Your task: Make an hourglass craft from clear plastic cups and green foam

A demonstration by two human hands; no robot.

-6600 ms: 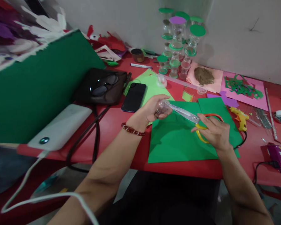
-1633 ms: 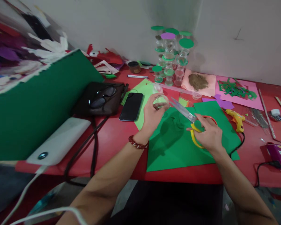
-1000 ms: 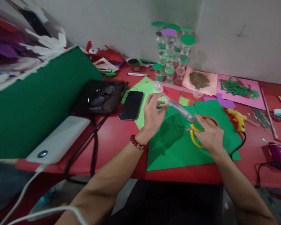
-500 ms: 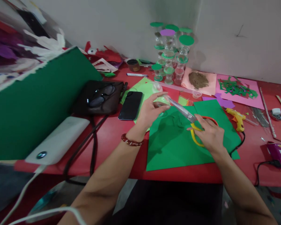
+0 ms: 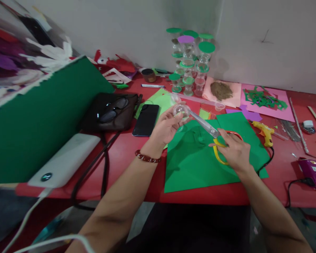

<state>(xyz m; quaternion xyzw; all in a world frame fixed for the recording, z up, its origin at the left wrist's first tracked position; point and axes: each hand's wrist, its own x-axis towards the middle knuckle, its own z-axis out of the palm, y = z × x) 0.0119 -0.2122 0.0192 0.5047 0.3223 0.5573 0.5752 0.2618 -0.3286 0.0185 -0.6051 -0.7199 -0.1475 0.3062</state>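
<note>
Between the thumb and fingers of my left hand (image 5: 167,124) is a small clear plastic cup (image 5: 181,111), its round rim turned up toward me. My right hand (image 5: 234,149) grips a pair of scissors (image 5: 204,123) by its orange and yellow handles. The blades look closed or nearly so, and their tips meet the right side of the cup's rim; whether they press into it I cannot tell. Below both hands lie green foam sheets (image 5: 192,168), one overlapping the other.
Stacked clear cups with green and purple discs (image 5: 188,65) stand against the wall. A phone (image 5: 146,120) and a dark bag with glasses (image 5: 107,112) lie left, beside a white power bank (image 5: 64,160). To the right are a yellow glue gun (image 5: 264,133) and a purple device (image 5: 312,173).
My left hand has turned the cup, so its open rim now faces me and the palm shows more. The scissors stay at the cup's edge, almost unmoved.
</note>
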